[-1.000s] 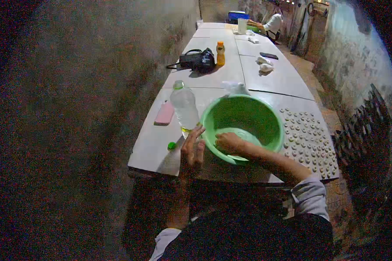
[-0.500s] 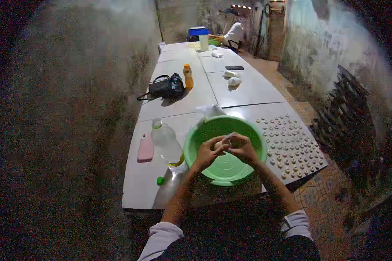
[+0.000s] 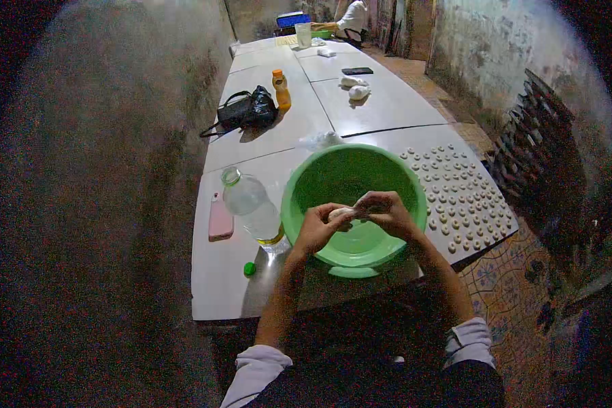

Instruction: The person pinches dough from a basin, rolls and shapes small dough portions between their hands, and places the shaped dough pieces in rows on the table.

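Over the green basin (image 3: 299, 170), my left hand (image 3: 316, 229) curls its fingers around a small white bag (image 3: 341, 213) with a soft, rounded body. My right hand (image 3: 387, 214) pinches the bag's thin, twisted-looking end, close to the left fingertips. Part of the bag is hidden by the fingers, and its contents cannot be made out. Beneath both hands, the basin's inside shows a smooth green bottom. Right of the basin, many small whitish ring-shaped pieces (image 3: 457, 199) lie in rows on the table (image 3: 251, 299).
Left of the basin are an uncapped clear bottle (image 3: 248, 204), a green cap (image 3: 249, 268) and a pink phone (image 3: 220, 219). Farther off lie a black bag (image 3: 245, 112), an orange bottle (image 3: 281, 90), white filled bags (image 3: 359, 92) and a dark phone (image 3: 358, 71). Another person (image 3: 352, 17) is at the far end.
The camera view has tipped downward, so the table sits higher in the picture. My hands stay over the basin with the white bag, the right fingers now pinching at its end.
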{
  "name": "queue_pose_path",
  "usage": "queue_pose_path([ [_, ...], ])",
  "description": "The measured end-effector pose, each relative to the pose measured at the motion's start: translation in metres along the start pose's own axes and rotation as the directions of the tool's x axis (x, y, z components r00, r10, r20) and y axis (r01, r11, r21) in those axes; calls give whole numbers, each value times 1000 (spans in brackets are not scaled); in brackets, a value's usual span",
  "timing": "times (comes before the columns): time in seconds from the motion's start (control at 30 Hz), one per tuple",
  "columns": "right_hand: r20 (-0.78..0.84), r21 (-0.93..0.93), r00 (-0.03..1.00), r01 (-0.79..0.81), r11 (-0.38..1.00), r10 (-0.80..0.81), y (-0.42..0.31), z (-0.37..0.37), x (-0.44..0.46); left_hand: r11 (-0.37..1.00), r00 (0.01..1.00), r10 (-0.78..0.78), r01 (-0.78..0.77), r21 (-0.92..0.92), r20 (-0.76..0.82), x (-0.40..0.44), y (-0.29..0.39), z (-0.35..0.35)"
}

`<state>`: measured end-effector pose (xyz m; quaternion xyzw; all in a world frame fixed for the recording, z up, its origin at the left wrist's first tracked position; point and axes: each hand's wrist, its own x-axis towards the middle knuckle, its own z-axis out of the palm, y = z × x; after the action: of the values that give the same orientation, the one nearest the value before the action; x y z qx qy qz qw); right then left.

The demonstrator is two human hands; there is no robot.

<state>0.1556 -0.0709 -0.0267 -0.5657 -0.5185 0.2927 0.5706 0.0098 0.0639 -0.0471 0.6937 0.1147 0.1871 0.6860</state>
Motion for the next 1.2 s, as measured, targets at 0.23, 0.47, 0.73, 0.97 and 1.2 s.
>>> queue_pose_path([
  [0.23,53,128,998,-39,991,32,-12,2,-7,999,998,-44,45,-25,48,-8,8,2],
  [0.47,30,-467,903,392,792,-430,-21,17,-10,1000,999,0,-1,21,46,-10,9,3],
  [0.73,-19,-647,907,310,697,-421,-13,26,-27,996,999,43,-45,75,33,-13,3,5],
  [0.97,-120,-519,866,362,774,-485,-30,28,-34,995,988,94,-91,34,-119,-28,18,20],
  [1.2,-169,567,964,-76,820,206,-24,-8,-43,937,913,242,-131,324,-329,-32,41,24],
])
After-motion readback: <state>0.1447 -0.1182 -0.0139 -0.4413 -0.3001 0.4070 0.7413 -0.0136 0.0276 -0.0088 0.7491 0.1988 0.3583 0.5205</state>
